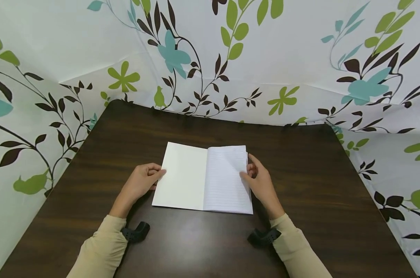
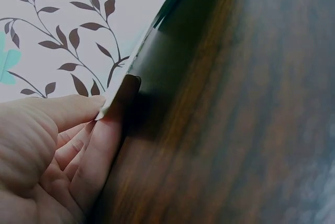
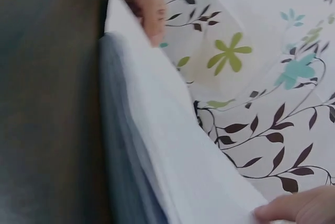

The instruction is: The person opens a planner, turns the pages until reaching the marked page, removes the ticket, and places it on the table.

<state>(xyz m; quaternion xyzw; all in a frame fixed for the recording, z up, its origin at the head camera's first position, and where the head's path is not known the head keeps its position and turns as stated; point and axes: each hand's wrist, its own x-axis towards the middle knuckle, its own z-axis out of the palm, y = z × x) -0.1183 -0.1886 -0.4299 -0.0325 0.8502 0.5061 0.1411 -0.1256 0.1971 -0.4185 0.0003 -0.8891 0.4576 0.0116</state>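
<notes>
An open notebook (image 1: 225,185) lies spread across the dark table, a blank white leaf on the left and a ruled page on the right. At its left edge my left hand (image 1: 139,184) pinches the blank leaf (image 2: 118,89) between thumb and fingers, which the left wrist view shows from close by. On the other side my right hand (image 1: 262,183) holds the right edge, thumb on top of the ruled page and fingers at the side. Blurred page edges (image 3: 144,161) show in the right wrist view, with the right thumb (image 3: 285,208) on the paper.
The dark wood-grain table (image 1: 310,193) extends on all sides of the notebook. A white cloth (image 1: 210,58) printed with leaves, flowers and birds hangs behind and beside it. Black straps with camera mounts (image 1: 137,232) sit on both wrists over light sleeves (image 1: 100,247).
</notes>
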